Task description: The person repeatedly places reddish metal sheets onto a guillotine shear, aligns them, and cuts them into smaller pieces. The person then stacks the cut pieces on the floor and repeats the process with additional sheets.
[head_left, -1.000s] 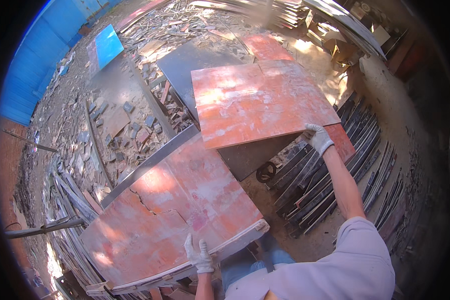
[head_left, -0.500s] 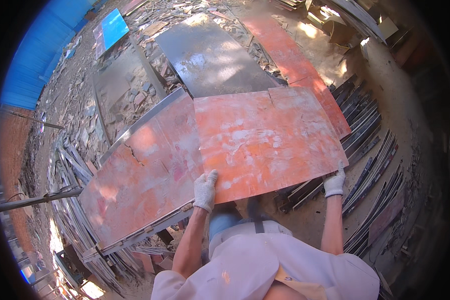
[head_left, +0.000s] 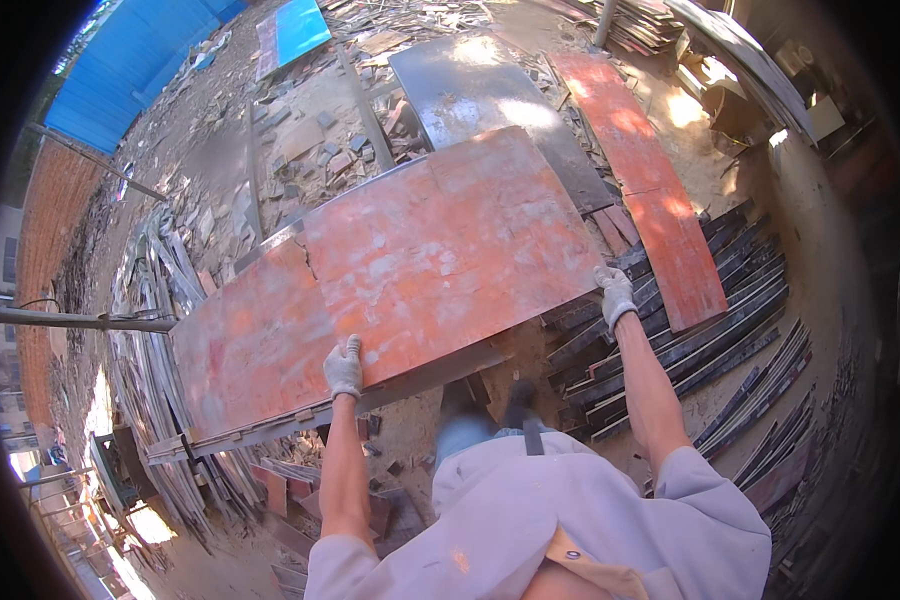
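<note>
A worn orange-red plywood sheet (head_left: 460, 250) lies across the work table, its left part over another faded red sheet (head_left: 245, 340) with a crack near its far edge. My left hand (head_left: 343, 370), in a whitish knit glove, grips the near edge of the plywood sheet, thumb on top and fingers hidden beneath. The gloved right hand (head_left: 616, 293) holds its right corner, thumb side up. The right end of the sheet reaches past the lower one, over the ground.
A dark smooth panel (head_left: 500, 110) and a long narrow red board (head_left: 650, 190) lie beyond. Stacks of dark strips (head_left: 690, 310) are at right. A metal pole (head_left: 80, 320) juts in from the left, above piled thin strips (head_left: 150, 350). Broken scraps cover the far ground.
The plywood sheet has moved left, over the lower red sheet, with both hands still holding it. My view has shifted, too.
</note>
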{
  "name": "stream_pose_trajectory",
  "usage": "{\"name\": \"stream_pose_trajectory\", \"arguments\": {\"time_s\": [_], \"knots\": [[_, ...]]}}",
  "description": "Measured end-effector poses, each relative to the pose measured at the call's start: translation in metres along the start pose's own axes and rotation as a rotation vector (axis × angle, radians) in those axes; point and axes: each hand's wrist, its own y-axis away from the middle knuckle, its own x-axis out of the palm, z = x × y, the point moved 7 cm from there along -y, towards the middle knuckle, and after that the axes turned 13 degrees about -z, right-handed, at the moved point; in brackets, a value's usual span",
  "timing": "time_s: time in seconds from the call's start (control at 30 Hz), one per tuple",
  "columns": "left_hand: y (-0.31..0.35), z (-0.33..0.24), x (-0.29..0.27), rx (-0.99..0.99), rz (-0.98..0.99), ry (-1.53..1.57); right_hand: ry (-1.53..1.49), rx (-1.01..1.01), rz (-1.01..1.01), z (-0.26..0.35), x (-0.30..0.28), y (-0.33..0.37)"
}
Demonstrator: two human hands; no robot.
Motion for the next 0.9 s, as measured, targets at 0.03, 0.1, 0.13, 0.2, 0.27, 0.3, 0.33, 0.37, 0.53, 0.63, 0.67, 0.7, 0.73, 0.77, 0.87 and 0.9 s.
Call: {"name": "stream_pose_trajectory", "arguments": {"time_s": [0.03, 0.1, 0.13, 0.2, 0.27, 0.3, 0.33, 0.37, 0.53, 0.63, 0.67, 0.7, 0.73, 0.77, 0.87, 0.9], "knots": [[0.001, 0.0, 0.008, -0.013, -0.004, -0.078, 0.046, 0.003, -0.006, -0.008, -0.003, -0.003], [0.017, -0.001, 0.019, -0.123, 0.115, -0.189, 0.11, -0.018, -0.006, -0.014, -0.003, -0.004], [0.021, 0.002, 0.022, -0.131, 0.056, -0.185, 0.122, 0.016, -0.009, -0.016, -0.002, -0.003], [0.028, -0.002, 0.024, -0.137, -0.06, -0.18, 0.143, 0.086, -0.02, -0.016, -0.005, -0.002], [0.036, -0.005, 0.033, -0.2, 0.0, -0.137, 0.138, 0.114, -0.028, -0.013, -0.011, 0.0], [0.038, 0.005, 0.032, -0.211, -0.044, -0.12, 0.128, 0.127, -0.008, -0.011, 0.001, 0.001], [0.038, 0.002, 0.036, -0.206, -0.07, -0.089, 0.148, 0.096, -0.011, -0.009, -0.002, -0.008], [0.033, 0.001, 0.041, -0.206, -0.066, -0.063, 0.169, 0.064, -0.015, -0.006, -0.004, -0.019], [0.018, -0.003, 0.051, -0.251, -0.054, -0.053, 0.141, 0.126, -0.026, -0.003, 0.012, -0.016], [0.041, -0.007, 0.051, -0.269, -0.019, -0.154, 0.21, 0.117, 0.007, -0.003, 0.003, -0.013], [0.046, -0.007, 0.05, -0.245, -0.005, -0.199, 0.24, 0.136, 0.008, -0.005, 0.0, -0.009], [0.052, -0.013, 0.047, -0.218, 0.015, -0.245, 0.251, 0.151, -0.026, -0.005, -0.003, 0.0], [0.057, -0.023, 0.045, -0.188, 0.033, -0.283, 0.254, 0.147, -0.038, -0.004, -0.009, 0.0], [0.07, -0.035, 0.045, -0.183, 0.021, -0.259, 0.258, 0.143, -0.051, -0.002, -0.014, -0.001], [0.095, -0.035, 0.043, -0.04, -0.111, -0.263, 0.269, 0.131, -0.054, 0.001, -0.012, 0.003], [0.098, -0.044, 0.042, 0.048, -0.235, -0.307, 0.268, 0.135, -0.052, 0.002, -0.009, 0.006]]}}
